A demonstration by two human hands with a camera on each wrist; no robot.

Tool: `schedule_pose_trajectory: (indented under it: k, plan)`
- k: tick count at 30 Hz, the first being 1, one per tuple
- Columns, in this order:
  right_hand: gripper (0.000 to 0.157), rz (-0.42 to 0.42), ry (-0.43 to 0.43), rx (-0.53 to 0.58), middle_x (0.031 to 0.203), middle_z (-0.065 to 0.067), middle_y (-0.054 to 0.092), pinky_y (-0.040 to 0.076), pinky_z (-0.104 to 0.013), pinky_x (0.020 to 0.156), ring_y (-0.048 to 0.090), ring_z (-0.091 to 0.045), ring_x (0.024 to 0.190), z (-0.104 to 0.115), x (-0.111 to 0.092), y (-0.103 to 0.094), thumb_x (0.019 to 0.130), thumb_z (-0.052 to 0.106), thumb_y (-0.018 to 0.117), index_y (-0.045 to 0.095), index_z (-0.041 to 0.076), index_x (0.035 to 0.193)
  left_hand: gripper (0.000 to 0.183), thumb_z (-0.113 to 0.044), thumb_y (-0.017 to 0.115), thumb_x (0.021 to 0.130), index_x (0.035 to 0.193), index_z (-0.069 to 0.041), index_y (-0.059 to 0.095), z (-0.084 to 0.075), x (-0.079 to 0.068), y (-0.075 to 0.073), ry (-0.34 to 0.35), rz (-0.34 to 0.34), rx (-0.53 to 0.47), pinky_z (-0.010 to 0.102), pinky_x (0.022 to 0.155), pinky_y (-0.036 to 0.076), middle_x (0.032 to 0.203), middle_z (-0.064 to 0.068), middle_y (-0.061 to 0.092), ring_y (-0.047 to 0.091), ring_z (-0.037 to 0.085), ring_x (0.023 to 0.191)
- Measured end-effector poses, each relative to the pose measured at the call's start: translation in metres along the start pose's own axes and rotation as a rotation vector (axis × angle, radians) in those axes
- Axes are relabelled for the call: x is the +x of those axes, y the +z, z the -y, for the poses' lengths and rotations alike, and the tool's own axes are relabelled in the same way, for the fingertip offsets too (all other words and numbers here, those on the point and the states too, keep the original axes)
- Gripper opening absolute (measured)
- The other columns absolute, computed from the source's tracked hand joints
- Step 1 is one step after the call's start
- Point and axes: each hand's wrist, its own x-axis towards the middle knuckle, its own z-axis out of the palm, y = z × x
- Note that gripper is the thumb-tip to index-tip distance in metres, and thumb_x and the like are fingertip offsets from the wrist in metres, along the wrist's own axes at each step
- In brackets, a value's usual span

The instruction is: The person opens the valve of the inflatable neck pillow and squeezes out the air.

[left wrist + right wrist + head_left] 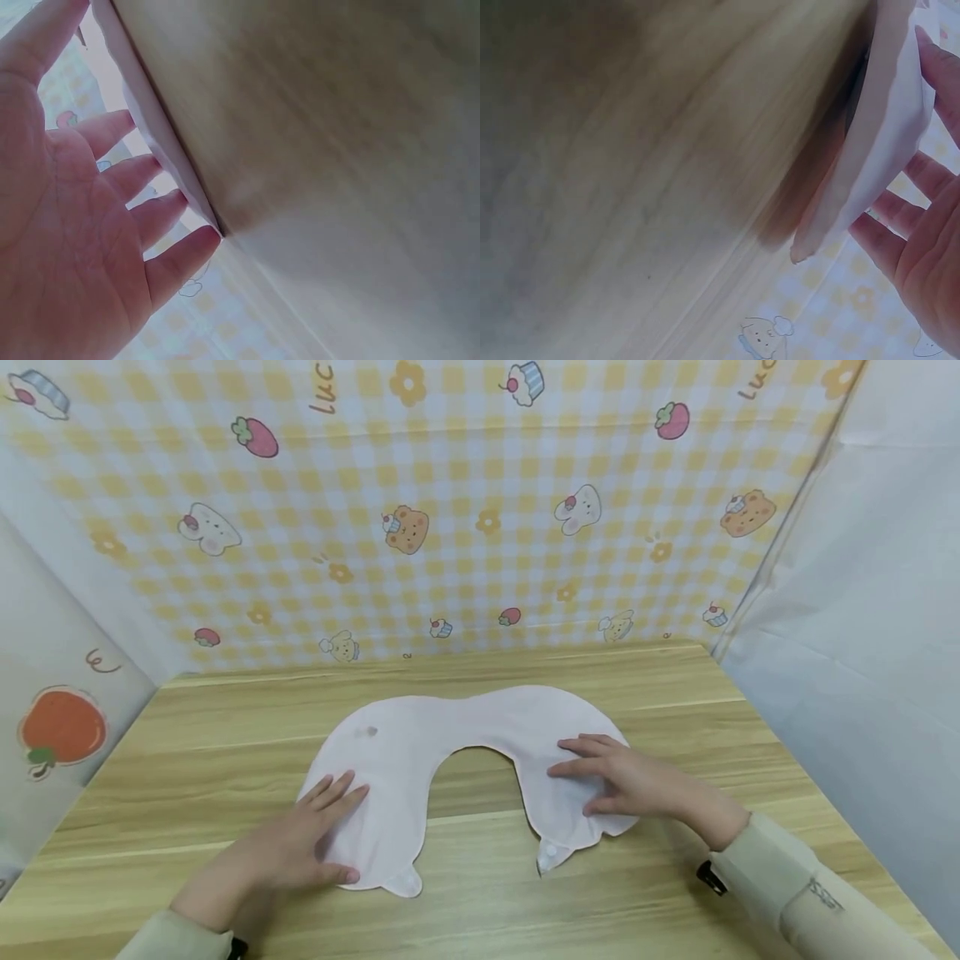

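Note:
A flat, pale pink U-shaped neck pillow (468, 718) lies on the wooden table, its two ends toward the person. Each end carries a small tab; a round snap shows on the right one. A small greyish mark is on the left upper part. My left hand (296, 847) rests with spread fingers on the left arm of the U, fingertips against the fabric (154, 124). On the right arm lies my right hand (618, 777), its fingers spread too. In the right wrist view the pillow's edge (877, 142) stands slightly off the tabletop.
The wooden table (480, 910) meets a yellow-checked cloth backdrop (480, 468) at its far edge. White cloth hangs on the right side (862, 568), and a pale cloth with a printed orange fruit (63, 724) on the left.

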Motion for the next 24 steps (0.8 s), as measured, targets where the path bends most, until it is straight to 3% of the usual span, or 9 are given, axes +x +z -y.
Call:
schedule_pose_trajectory:
  k: [11, 24]
  plan:
    - [0.059, 0.007, 0.026, 0.063, 0.150, -0.022, 0.046, 0.035, -0.063, 0.110, 0.040, -0.045, 0.139, -0.012, 0.011, -0.001, 0.082, 0.021, 0.080, 0.060, 0.022, 0.138, 0.103, -0.062, 0.076, 0.074, 0.153, -0.008, 0.038, 0.004, 0.012, -0.006, 0.004, -0.003, -0.029, 0.072, 0.107, 0.031, 0.160, 0.026, 0.026, 0.022, 0.058, 0.143]
    - [0.058, 0.039, 0.081, 0.100, 0.154, -0.023, 0.041, 0.030, -0.064, 0.114, 0.033, -0.046, 0.143, -0.027, 0.027, -0.008, 0.085, 0.020, 0.078, 0.059, 0.021, 0.139, 0.104, -0.060, 0.077, 0.075, 0.154, -0.007, 0.034, 0.008, 0.038, -0.012, -0.028, 0.039, -0.048, 0.072, 0.110, 0.027, 0.162, 0.026, 0.022, 0.016, 0.057, 0.145]
